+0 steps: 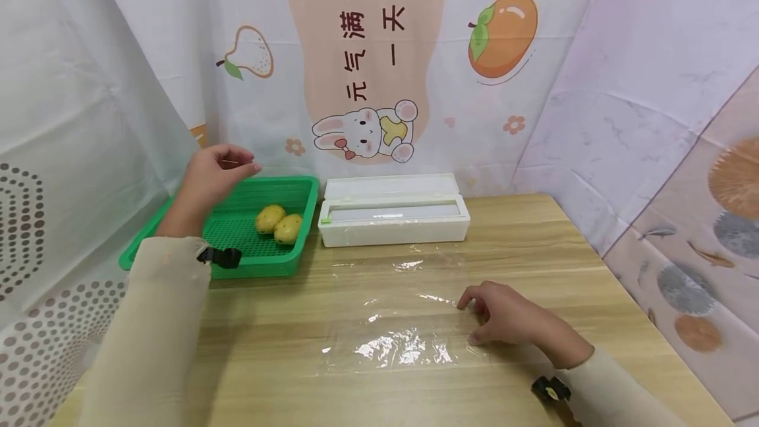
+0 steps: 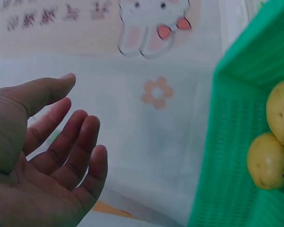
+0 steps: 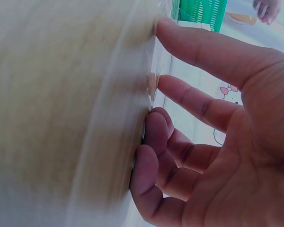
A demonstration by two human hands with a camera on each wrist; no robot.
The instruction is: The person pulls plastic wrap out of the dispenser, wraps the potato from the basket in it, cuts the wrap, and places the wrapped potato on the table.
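My left hand hangs in the air above the green plastic basket, its fingers loosely bent and nothing in them. In the left wrist view, this hand is seen palm-side, beside the basket wall. Two yellow potatoes lie together in the basket's right part. A sheet of clear cling film is spread flat on the wooden table, wrinkled and shiny near its front edge. My right hand is at the film's right edge, fingers relaxed. The right wrist view has its fingertips down at the tabletop.
Behind the film stands a white cling film dispenser with its lid raised and a green slider at its left end. The basket sits just left of it. A printed curtain hangs along the table's back edge.
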